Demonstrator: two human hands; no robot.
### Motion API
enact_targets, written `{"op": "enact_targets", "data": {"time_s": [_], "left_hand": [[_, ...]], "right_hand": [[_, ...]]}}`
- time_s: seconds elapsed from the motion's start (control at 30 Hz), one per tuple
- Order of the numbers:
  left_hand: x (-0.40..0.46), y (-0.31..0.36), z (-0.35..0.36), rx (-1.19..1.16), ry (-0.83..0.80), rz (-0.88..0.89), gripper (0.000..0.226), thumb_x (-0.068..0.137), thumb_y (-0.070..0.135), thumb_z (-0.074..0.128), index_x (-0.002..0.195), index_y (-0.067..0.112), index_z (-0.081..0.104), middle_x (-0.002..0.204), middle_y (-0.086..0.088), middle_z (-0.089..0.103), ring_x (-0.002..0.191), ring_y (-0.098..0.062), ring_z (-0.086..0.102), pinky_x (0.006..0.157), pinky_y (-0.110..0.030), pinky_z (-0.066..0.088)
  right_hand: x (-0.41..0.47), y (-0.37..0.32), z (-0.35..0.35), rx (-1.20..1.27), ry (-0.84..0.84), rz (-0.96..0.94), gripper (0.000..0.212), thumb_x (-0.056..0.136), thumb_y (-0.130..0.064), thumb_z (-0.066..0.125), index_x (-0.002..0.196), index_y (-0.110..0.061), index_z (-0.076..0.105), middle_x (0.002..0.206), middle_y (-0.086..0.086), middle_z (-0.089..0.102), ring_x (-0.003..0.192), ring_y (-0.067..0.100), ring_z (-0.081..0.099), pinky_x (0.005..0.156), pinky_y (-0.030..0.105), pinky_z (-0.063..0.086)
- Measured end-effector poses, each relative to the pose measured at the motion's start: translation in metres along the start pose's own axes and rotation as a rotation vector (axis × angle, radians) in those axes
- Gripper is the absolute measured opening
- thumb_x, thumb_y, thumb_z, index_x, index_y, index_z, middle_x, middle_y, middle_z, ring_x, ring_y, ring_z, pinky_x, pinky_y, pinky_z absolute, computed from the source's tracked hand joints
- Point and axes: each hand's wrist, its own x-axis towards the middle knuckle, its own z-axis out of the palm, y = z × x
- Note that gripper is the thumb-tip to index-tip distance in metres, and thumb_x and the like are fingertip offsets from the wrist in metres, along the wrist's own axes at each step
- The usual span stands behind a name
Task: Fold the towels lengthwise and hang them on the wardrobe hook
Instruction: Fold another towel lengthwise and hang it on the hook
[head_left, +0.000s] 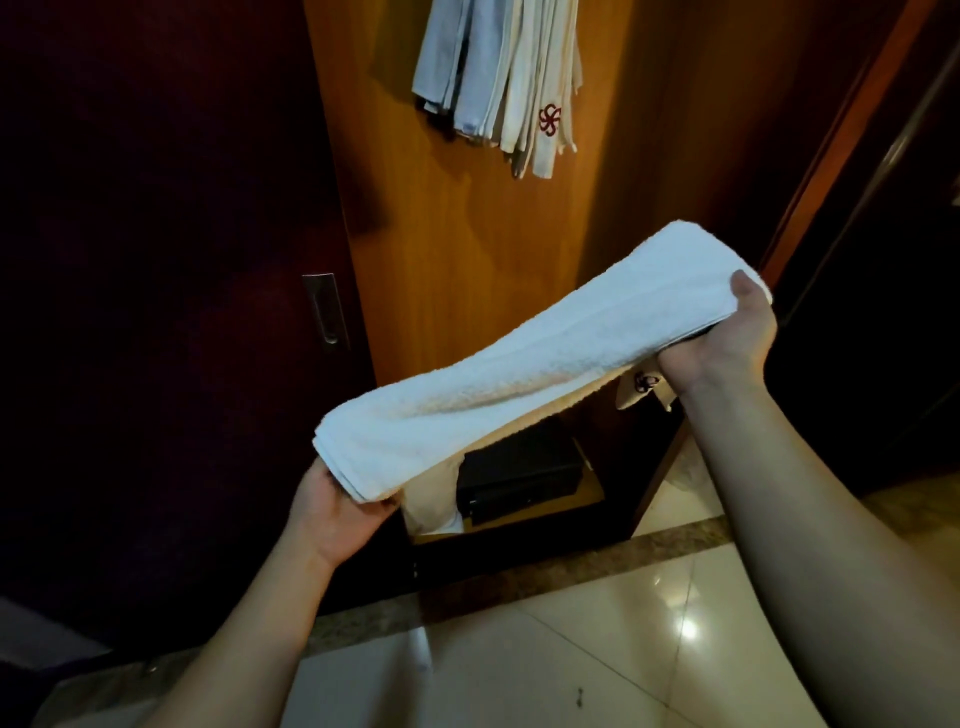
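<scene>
Head view is showing us holding a folded white towel stretched between our two hands, in front of the open wardrobe. Our right hand is grasping the upper, far end — the thumb is pressing down on top of the cloth and the fingers are curling beneath it. Our left hand is gripping the lower, near end from below, the stacked layers of the fold lying against the palm and the fingers wrapping under, hidden from us. The towel is running as a long band on a diagonal, from lower left to upper right, sagging slightly in the middle. A small tag with a dark red emblem is hanging under the towel just beside our right wrist.

Beyond the towel, the wooden wardrobe panel is standing upright, and near its top a bunch of hung towels is dangling — pale blue-grey ones on the left, cream ones on the right, one bearing a red emblem. Low in the wardrobe, behind the towel's near end, a black box is sitting on a shelf. On the left, a dark door is carrying a metal handle. Glossy floor tiles are lying below our forearms.
</scene>
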Motion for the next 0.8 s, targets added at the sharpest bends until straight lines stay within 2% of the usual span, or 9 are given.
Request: {"op": "enact_targets", "data": {"time_s": [0.1, 0.17, 0.27, 0.4, 0.47, 0.57, 0.67, 0.73, 0.8], "left_hand": [[-0.001, -0.014, 0.001, -0.029, 0.06, -0.042, 0.048, 0.077, 0.044, 0.054, 0.118, 0.025, 0.07, 0.121, -0.011, 0.07, 0.111, -0.036, 0.062, 0.089, -0.048, 0.047], [0.002, -0.021, -0.003, -0.071, 0.098, -0.039, 0.051, 0.082, 0.048, 0.055, 0.125, 0.023, 0.065, 0.123, -0.013, 0.069, 0.116, -0.039, 0.059, 0.088, -0.051, 0.047], [0.003, -0.027, -0.001, -0.08, 0.116, -0.058, 0.059, 0.089, 0.065, 0.048, 0.124, 0.02, 0.064, 0.12, -0.014, 0.07, 0.114, -0.037, 0.061, 0.092, -0.051, 0.046], [0.009, -0.035, 0.005, 0.29, 0.178, 0.035, 0.041, 0.096, 0.031, 0.06, 0.134, 0.016, 0.057, 0.114, -0.006, 0.073, 0.108, -0.026, 0.067, 0.088, -0.042, 0.052], [0.011, -0.037, 0.003, 0.236, 0.23, 0.097, 0.037, 0.099, 0.024, 0.057, 0.135, 0.015, 0.057, 0.114, -0.005, 0.073, 0.104, -0.022, 0.069, 0.087, -0.038, 0.054], [0.009, -0.039, 0.002, 0.023, 0.239, 0.114, 0.028, 0.1, 0.02, 0.054, 0.127, 0.011, 0.059, 0.106, -0.007, 0.075, 0.102, -0.024, 0.069, 0.088, -0.041, 0.053], [0.008, -0.039, 0.004, -0.136, 0.264, 0.01, 0.018, 0.1, 0.016, 0.053, 0.114, 0.007, 0.061, 0.102, -0.013, 0.074, 0.099, -0.029, 0.067, 0.072, -0.044, 0.055], [0.007, -0.04, 0.003, -0.167, 0.265, -0.04, 0.019, 0.1, 0.014, 0.053, 0.116, 0.006, 0.059, 0.107, -0.014, 0.07, 0.089, -0.025, 0.066, 0.054, -0.033, 0.055], [0.008, -0.043, -0.001, -0.138, 0.284, -0.106, 0.015, 0.1, 0.011, 0.053, 0.112, 0.004, 0.058, 0.096, -0.013, 0.07, 0.069, -0.018, 0.063, 0.042, -0.02, 0.049]], "right_hand": [[-0.008, 0.003, 0.005, -0.014, -0.022, -0.005, 0.042, 0.094, -0.033, 0.059, 0.131, -0.015, 0.052, 0.116, 0.012, 0.07, 0.105, 0.034, 0.066, 0.077, 0.042, 0.055], [-0.009, 0.003, 0.007, -0.021, -0.003, -0.018, 0.041, 0.094, -0.034, 0.059, 0.13, -0.016, 0.051, 0.113, 0.011, 0.069, 0.102, 0.033, 0.066, 0.071, 0.04, 0.055], [-0.009, 0.005, 0.007, -0.044, 0.002, -0.031, 0.041, 0.093, -0.038, 0.06, 0.127, -0.017, 0.051, 0.115, 0.01, 0.069, 0.105, 0.032, 0.066, 0.08, 0.041, 0.056], [-0.008, 0.01, 0.004, -0.099, 0.0, -0.045, 0.034, 0.094, -0.041, 0.059, 0.119, -0.019, 0.053, 0.113, 0.007, 0.069, 0.104, 0.028, 0.065, 0.086, 0.041, 0.053], [-0.003, 0.007, 0.003, -0.128, 0.011, -0.073, 0.035, 0.094, -0.041, 0.061, 0.117, -0.017, 0.054, 0.111, 0.008, 0.07, 0.102, 0.028, 0.067, 0.087, 0.041, 0.054], [0.008, 0.0, -0.002, -0.185, 0.053, -0.115, 0.052, 0.09, -0.041, 0.064, 0.132, -0.015, 0.048, 0.113, 0.008, 0.071, 0.102, 0.027, 0.069, 0.083, 0.039, 0.057], [0.015, -0.001, -0.011, -0.205, 0.105, -0.116, 0.065, 0.081, -0.04, 0.071, 0.136, -0.015, 0.046, 0.111, 0.008, 0.072, 0.099, 0.028, 0.071, 0.075, 0.038, 0.059], [0.017, 0.001, -0.016, -0.165, 0.145, -0.105, 0.073, 0.073, -0.037, 0.078, 0.134, -0.016, 0.044, 0.11, 0.01, 0.072, 0.099, 0.032, 0.07, 0.077, 0.044, 0.059], [0.015, 0.003, -0.018, -0.118, 0.13, -0.091, 0.073, 0.072, -0.034, 0.079, 0.133, -0.016, 0.043, 0.113, 0.012, 0.071, 0.101, 0.035, 0.069, 0.084, 0.051, 0.056]]}}
